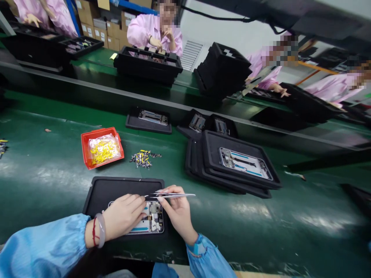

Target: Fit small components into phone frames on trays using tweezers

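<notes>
Left hand curled with fingers together, lying on an opened smartphone housing; any hold on it impossible to tell. Right hand pinched firmly around steel tweezers, tips level with the left fingertips. Housing directly beneath both hands at lower centre, inside a black tray on the green counter. Farther up and left, a red bin of bagged yellow parts, with loose small parts just beside it. Right of centre, stacked black trays carrying another housing.
</notes>
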